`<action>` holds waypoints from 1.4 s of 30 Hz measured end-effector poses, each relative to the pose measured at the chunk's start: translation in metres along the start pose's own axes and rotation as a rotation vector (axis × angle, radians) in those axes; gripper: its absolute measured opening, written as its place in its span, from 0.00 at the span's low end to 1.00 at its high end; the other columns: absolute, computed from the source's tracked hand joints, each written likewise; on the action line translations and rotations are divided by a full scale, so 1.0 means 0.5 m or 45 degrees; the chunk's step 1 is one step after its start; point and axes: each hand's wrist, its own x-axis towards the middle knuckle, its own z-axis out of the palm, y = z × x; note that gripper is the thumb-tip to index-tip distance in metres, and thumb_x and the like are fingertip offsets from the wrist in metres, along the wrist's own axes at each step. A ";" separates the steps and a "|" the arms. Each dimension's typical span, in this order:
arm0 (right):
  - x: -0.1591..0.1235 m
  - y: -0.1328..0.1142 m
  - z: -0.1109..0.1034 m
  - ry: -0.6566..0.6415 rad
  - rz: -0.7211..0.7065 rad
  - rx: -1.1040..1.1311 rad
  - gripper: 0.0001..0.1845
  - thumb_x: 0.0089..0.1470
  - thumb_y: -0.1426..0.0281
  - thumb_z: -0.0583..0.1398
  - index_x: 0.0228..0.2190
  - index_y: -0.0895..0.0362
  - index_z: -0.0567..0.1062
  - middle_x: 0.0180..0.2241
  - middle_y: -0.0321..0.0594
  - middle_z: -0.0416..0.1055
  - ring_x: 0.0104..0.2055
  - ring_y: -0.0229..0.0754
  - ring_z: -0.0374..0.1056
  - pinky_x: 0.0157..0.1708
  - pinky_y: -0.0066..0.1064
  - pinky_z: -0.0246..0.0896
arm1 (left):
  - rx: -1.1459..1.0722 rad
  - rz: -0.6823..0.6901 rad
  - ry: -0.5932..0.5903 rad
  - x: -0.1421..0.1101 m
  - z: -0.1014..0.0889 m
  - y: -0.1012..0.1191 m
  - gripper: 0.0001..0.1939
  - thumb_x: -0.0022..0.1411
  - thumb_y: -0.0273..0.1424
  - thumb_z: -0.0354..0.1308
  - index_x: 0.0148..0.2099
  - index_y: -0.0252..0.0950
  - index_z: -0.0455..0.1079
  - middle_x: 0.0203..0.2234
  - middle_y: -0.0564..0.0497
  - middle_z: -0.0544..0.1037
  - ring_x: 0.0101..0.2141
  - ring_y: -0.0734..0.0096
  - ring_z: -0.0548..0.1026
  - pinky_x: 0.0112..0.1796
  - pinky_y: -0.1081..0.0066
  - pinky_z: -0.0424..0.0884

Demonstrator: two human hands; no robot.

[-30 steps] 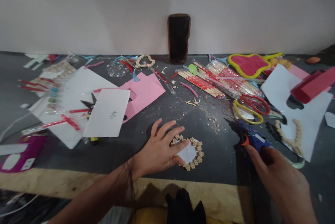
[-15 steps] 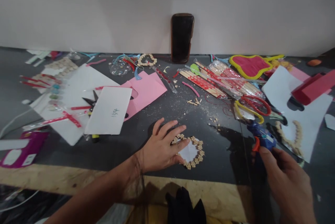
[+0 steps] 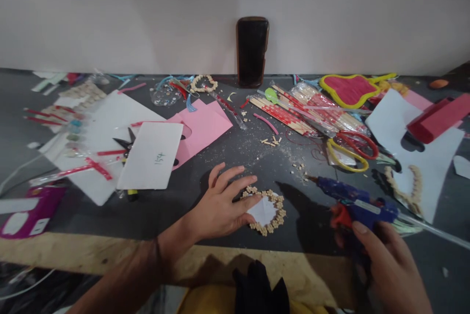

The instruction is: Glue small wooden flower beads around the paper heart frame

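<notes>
My left hand (image 3: 223,202) lies with its fingers spread. Its index finger and thumb touch the left side of a heart-shaped outline of small wooden pieces (image 3: 281,215), which surrounds white paper (image 3: 262,211) flat on the dark table. Part of that outline is hidden under the fingers. A blue glue gun (image 3: 362,205) with an orange trigger is gripped in my right hand (image 3: 391,255), raised above the table at the right. Its nozzle points left towards loose wooden bits (image 3: 299,168), and a clear glue stick (image 3: 433,230) sticks out of its back.
Red-and-yellow-handled scissors (image 3: 348,157) lie beyond the glue gun, beside bundled wooden sticks (image 3: 282,116). Pink paper (image 3: 205,123), a white card (image 3: 150,157) and black-jawed pliers (image 3: 127,144) are to the left. A phone (image 3: 252,52) leans on the wall. Another wooden-piece outline (image 3: 414,191) lies far right.
My right hand has lifted the glue gun from the table beside the scissors and turned it so its nozzle points left. My left hand has stayed almost still on the heart-shaped outline.
</notes>
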 end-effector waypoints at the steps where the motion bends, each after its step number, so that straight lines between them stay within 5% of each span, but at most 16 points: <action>1: -0.007 -0.001 0.005 -0.078 0.059 0.093 0.17 0.54 0.54 0.59 0.33 0.56 0.74 0.26 0.44 0.78 0.21 0.44 0.72 0.19 0.30 0.68 | 0.001 -0.007 0.008 -0.001 -0.001 -0.001 0.20 0.67 0.51 0.49 0.49 0.48 0.73 0.53 0.48 0.70 0.60 0.53 0.56 0.61 0.46 0.44; 6: -0.051 -0.004 0.034 -0.143 0.148 0.208 0.17 0.53 0.55 0.62 0.36 0.56 0.75 0.30 0.42 0.77 0.25 0.38 0.69 0.23 0.27 0.67 | 0.001 -0.005 -0.013 -0.003 0.002 -0.001 0.18 0.66 0.49 0.52 0.48 0.47 0.73 0.54 0.49 0.70 0.60 0.54 0.56 0.62 0.46 0.44; 18: -0.058 0.031 0.051 -0.288 -0.403 -0.211 0.13 0.59 0.61 0.57 0.40 0.53 0.78 0.36 0.42 0.78 0.37 0.44 0.75 0.38 0.32 0.72 | 0.001 0.002 -0.022 -0.004 0.007 -0.002 0.18 0.65 0.49 0.54 0.49 0.46 0.73 0.55 0.50 0.70 0.60 0.53 0.57 0.62 0.46 0.43; 28: -0.057 0.007 0.067 -0.251 -0.556 -0.386 0.11 0.60 0.64 0.54 0.39 0.53 0.74 0.34 0.40 0.77 0.34 0.42 0.75 0.32 0.30 0.71 | 0.005 -0.014 -0.078 -0.002 0.003 -0.006 0.17 0.64 0.48 0.56 0.50 0.48 0.72 0.58 0.52 0.67 0.61 0.53 0.55 0.62 0.46 0.42; 34: -0.069 0.015 0.073 -0.320 -0.499 -0.407 0.11 0.61 0.64 0.53 0.42 0.52 0.72 0.36 0.40 0.75 0.37 0.42 0.74 0.36 0.31 0.70 | -0.019 -0.012 -0.073 -0.001 -0.001 -0.008 0.16 0.65 0.48 0.54 0.49 0.47 0.72 0.58 0.51 0.67 0.60 0.52 0.56 0.61 0.45 0.45; 42: -0.094 0.013 0.094 -0.214 -0.359 -0.348 0.14 0.62 0.60 0.51 0.40 0.53 0.72 0.37 0.43 0.73 0.39 0.45 0.71 0.40 0.36 0.68 | -0.023 -0.016 -0.071 0.000 -0.003 -0.008 0.16 0.65 0.48 0.55 0.49 0.47 0.72 0.58 0.50 0.68 0.60 0.52 0.56 0.61 0.45 0.45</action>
